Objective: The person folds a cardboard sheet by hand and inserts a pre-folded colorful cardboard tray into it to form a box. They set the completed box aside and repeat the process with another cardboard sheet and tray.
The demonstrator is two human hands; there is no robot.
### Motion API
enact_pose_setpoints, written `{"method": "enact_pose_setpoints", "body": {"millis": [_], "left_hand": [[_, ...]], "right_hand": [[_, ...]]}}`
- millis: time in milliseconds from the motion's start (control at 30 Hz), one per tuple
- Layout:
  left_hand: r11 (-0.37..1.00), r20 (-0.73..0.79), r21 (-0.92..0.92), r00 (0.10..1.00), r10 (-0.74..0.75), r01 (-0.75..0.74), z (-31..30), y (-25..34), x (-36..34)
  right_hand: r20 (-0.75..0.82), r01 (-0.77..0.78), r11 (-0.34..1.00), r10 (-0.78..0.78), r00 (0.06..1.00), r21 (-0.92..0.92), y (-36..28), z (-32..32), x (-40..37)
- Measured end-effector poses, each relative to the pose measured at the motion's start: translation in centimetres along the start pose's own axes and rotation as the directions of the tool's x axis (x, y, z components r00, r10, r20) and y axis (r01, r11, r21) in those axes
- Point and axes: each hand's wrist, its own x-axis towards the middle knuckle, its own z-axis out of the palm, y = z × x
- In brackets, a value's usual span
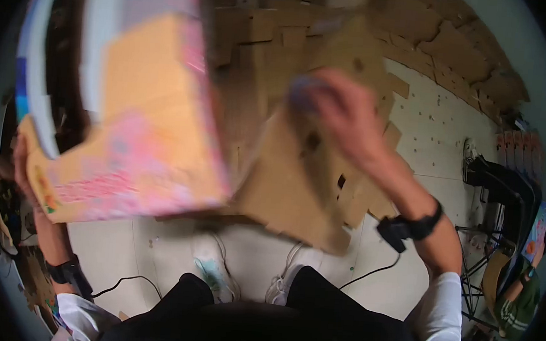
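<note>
My left hand [23, 164] grips the near left edge of a large printed cardboard box [142, 136], yellow and pink with a cut-out in its side. The box is held up, tilted, and partly smeared by motion. To its right, my right hand [347, 109] is over the brown cardboard, its fingers curled around a small bluish-purple thing [305, 91] too blurred to name. Beneath that hand, a brown cardboard sheet [291, 187] with dark holes lies on top of other flattened pieces.
Brown cardboard pieces [458, 50] cover the far floor, and small scraps dot the pale tiles [427, 143]. At the right, a person in dark trousers [506, 187] sits by a thin-legged chair [469, 260], one hand [538, 255] at a colourful printed piece [540, 227]. Cables hang from both my wristbands.
</note>
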Motion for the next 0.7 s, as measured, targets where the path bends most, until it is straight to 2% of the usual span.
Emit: {"method": "enact_pose_setpoints", "body": {"millis": [33, 67, 100, 167, 267, 333, 367, 400, 433, 467, 500, 533, 567, 600, 633, 700], "left_hand": [[0.993, -0.045, 0.019, 0.992, 0.119, -0.119, -0.4, 1.6, 1.2], [0.995, -0.013, -0.030, 0.995, 0.100, -0.100, 0.5, 2.8, 0.8], [0.994, 0.019, -0.077, 0.997, 0.080, -0.079, 1.4, 4.0, 0.4], [0.981, 0.037, 0.037, 0.981, 0.189, -0.191, -2.7, 3.4, 2.8], [0.910, 0.054, 0.217, 0.935, 0.350, -0.353, -10.2, 3.3, 6.7], [0.980, 0.109, 0.078, 0.979, 0.171, -0.180, -8.2, 3.2, 4.9], [0.997, 0.077, -0.025, 0.995, 0.071, -0.069, -3.7, 2.2, 2.1], [0.990, 0.044, -0.136, 0.999, -0.031, 0.036, 0.8, 1.2, -0.8], [0.987, 0.097, -0.028, 0.983, -0.154, 0.157, -2.0, -0.7, 0.1], [0.950, 0.078, -0.083, 0.952, -0.296, 0.302, 2.9, -1.0, -3.1], [0.962, 0.023, 0.026, 0.962, -0.272, 0.271, 1.1, -3.5, -2.1], [0.949, 0.086, 0.033, 0.945, -0.316, 0.315, 2.9, -4.0, -3.1], [0.933, 0.155, 0.043, 0.920, -0.359, 0.357, 5.6, -4.5, -4.6], [0.937, 0.203, 0.058, 0.915, -0.348, 0.343, 6.9, -5.1, -5.1], [0.940, 0.253, 0.071, 0.906, -0.339, 0.332, 8.2, -5.6, -5.4], [0.934, 0.321, 0.087, 0.878, -0.355, 0.346, 9.9, -6.3, -5.5]], "right_hand": [[0.100, 0.016, 0.998, -0.021, 0.995, 0.056, -0.3, 2.9, 0.0], [0.237, 0.025, 0.998, -0.038, 0.971, 0.057, 0.3, 5.6, 0.0], [0.315, -0.121, 0.965, 0.043, 0.948, 0.231, 0.7, 8.9, -1.0], [0.581, -0.337, 0.882, 0.092, 0.809, 0.330, 0.2, 13.1, -3.2], [0.745, -0.392, 0.896, 0.113, 0.658, 0.210, 1.6, 13.8, -5.7], [0.678, -0.482, 0.861, 0.258, 0.688, 0.161, 6.3, 11.6, -7.2], [0.502, -0.446, 0.894, 0.369, 0.782, 0.038, 10.1, 10.6, -8.8], [0.201, -0.412, 0.905, 0.425, 0.883, -0.102, 14.2, 9.0, -11.2], [-0.057, -0.408, 0.905, 0.404, 0.913, -0.120, 17.9, 6.5, -13.5], [-0.118, -0.786, 0.618, 0.782, 0.612, 0.013, 18.3, 2.8, -14.0], [-0.184, -0.714, 0.638, 0.695, 0.695, -0.290, 28.7, -0.9, -19.5], [-0.078, -0.926, 0.340, 0.931, 0.356, -0.167, 27.0, -4.9, -20.1], [-0.329, -0.949, 0.115, 0.920, 0.213, -0.293, 27.8, -5.9, -22.5], [-0.574, -0.928, -0.138, 0.814, 0.094, -0.347, 29.1, -6.5, -25.7], [-0.459, -0.968, -0.094, 0.888, 0.025, -0.234, 31.6, -6.9, -30.4], [-0.162, -0.992, -0.102, 0.980, -0.113, 0.077, 27.9, -6.8, -31.4]]}}
